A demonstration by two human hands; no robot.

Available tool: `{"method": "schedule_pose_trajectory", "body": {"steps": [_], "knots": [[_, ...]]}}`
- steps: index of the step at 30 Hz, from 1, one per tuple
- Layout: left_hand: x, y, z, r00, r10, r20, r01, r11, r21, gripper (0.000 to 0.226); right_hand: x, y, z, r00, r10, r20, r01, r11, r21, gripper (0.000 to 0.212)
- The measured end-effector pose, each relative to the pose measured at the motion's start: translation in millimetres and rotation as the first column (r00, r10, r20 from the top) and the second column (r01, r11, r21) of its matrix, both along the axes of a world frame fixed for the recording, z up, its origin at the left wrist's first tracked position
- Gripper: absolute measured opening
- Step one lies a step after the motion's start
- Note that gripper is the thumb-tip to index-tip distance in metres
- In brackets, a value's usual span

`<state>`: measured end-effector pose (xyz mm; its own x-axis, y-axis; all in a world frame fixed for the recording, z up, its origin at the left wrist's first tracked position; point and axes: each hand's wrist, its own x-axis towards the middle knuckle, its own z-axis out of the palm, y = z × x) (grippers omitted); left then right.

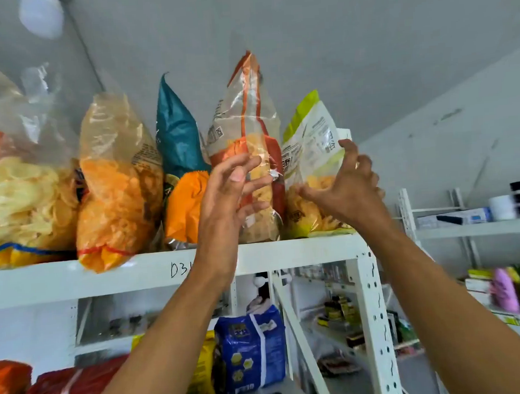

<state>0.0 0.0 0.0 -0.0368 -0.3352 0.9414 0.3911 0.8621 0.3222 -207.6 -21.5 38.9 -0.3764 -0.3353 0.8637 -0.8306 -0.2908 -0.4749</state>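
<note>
Both arms reach up to the top shelf of a white metal rack, where bags of chips stand in a row. The left hand is released, its fingers spread and loosely bent. It is in front of the lower half of the striped bag, a tall clear bag with an orange band down its middle and yellow chips at the bottom. Its fingertips lie against or just off the plastic; which one cannot be told.

The right hand is at the green bag, a white and lime bag standing at the right end of the row, touching the striped bag. The thumb crosses the lower front of the bag and the fingers curve up along its right edge. Whether this hand is actually grasping the bag cannot be told. Both bags stand upright on the shelf, close to its near edge.

To the left of the striped bag stands a teal bag with a small orange packet in front of it. Further left are a clear bag of orange chips, which overhangs the shelf edge, and a bag of pale chips. The shelf edge has "D3" handwritten on it.

Below, a blue pack stands on a lower shelf, and red bags lie at the near left. Far to the right, another rack holds boxes and rolls.
</note>
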Motion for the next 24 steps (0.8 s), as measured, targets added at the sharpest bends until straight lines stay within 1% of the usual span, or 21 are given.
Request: {"method": "schedule_pose_trajectory", "body": {"steps": [2, 3, 5, 7, 9, 12, 14, 16, 18, 20, 24], "knots": [[0, 3, -2, 1.000, 0.002, -0.011, -0.002, 1.000, 0.004, 0.044, 7, -5, 0, 0.999, 0.042, -0.003, -0.041, 0.989, 0.139, 0.114], [1, 3, -4, 1.000, 0.006, -0.008, -0.006, 1.000, -0.002, 0.042, 7, -10, -2, 0.999, 0.037, -0.008, -0.035, 0.983, 0.182, 0.117], [2, 3, -8, 1.000, 0.000, -0.010, 0.000, 1.000, 0.000, 0.039, 6, -16, -6, 1.000, 0.025, 0.013, -0.027, 0.970, 0.243, 0.118], [5, 5, -10, 1.000, -0.009, -0.015, 0.009, 1.000, 0.007, 0.037, 0, -17, -10, 0.998, 0.042, 0.047, -0.053, 0.959, 0.279, 0.113], [7, 6, -13, 1.000, 0.005, -0.001, -0.005, 1.000, 0.025, 0.036, -7, -14, -12, 0.997, 0.060, 0.038, -0.068, 0.963, 0.261, 0.106], [8, 9, -18, 0.998, 0.044, 0.043, -0.047, 0.995, 0.084, 0.040, -8, -5, -13, 0.998, 0.061, -0.007, -0.057, 0.968, 0.246, 0.097], [10, 7, -20, 0.995, 0.057, 0.082, -0.066, 0.992, 0.112, 0.032, -5, 6, -11, 0.999, 0.030, -0.029, -0.022, 0.973, 0.231, 0.090], [11, 3, -24, 0.982, 0.114, 0.153, -0.133, 0.984, 0.117, 0.025, -5, 20, -13, 0.999, 0.002, -0.045, 0.007, 0.983, 0.185, 0.086], [8, 1, -31, 0.954, 0.145, 0.264, -0.182, 0.976, 0.120, 0.025, -13, 35, -17, 0.998, -0.033, -0.047, 0.040, 0.987, 0.154, 0.083], [-3, -2, -37, 0.910, 0.177, 0.375, -0.225, 0.970, 0.089, 0.028, -26, 53, -27, 1.000, -0.019, 0.015, 0.017, 0.990, 0.137, 0.084], [-7, -6, -41, 0.888, 0.252, 0.385, -0.297, 0.953, 0.061, 0.030, -2, 68, -31, 0.999, 0.009, 0.031, -0.012, 0.997, 0.083, 0.105]]}}
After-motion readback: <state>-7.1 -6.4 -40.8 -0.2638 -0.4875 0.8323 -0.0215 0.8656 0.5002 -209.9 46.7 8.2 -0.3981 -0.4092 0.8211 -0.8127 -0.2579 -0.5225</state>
